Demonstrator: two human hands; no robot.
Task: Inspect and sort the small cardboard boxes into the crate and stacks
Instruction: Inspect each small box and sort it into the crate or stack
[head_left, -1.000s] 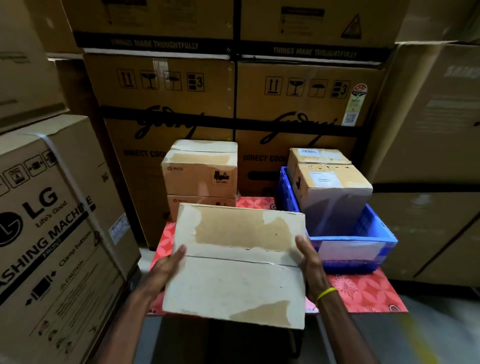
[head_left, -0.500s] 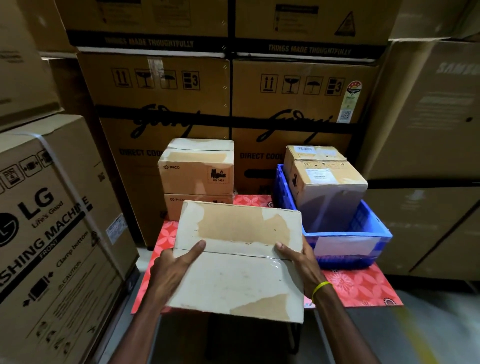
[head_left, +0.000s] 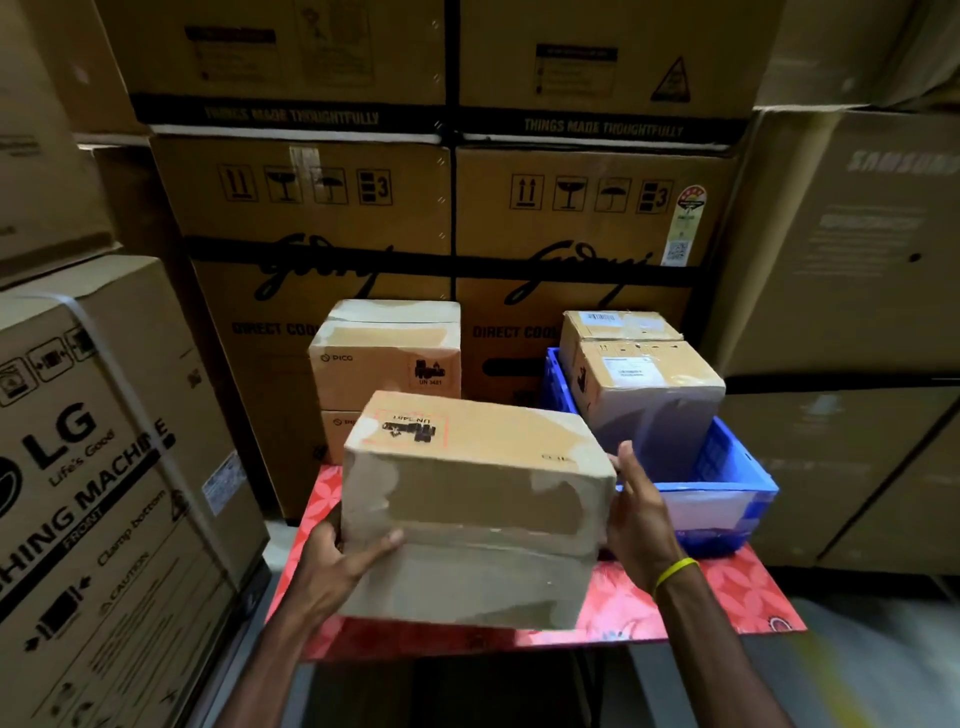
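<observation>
I hold a small cardboard box (head_left: 475, 506) in both hands above the front of the red table (head_left: 727, 587). An upside-down label shows on its upper face. My left hand (head_left: 337, 564) grips its lower left corner. My right hand (head_left: 636, 512), with a yellow wristband, presses flat on its right side. Behind it stands a stack of two PICO boxes (head_left: 387, 358). To the right sits a blue crate (head_left: 727, 467) with two labelled boxes (head_left: 649, 389) upright inside it.
Large appliance cartons wall in the table: an LG washing machine carton (head_left: 104, 493) on the left, Godrej cartons (head_left: 571, 234) behind, a Samsung carton (head_left: 852, 249) on the right. Grey floor shows at the lower right.
The box has been turned in my hands: its wide taped face tipped toward me and the labelled face came up. My left hand slid to the lower left corner, my right to the side.
</observation>
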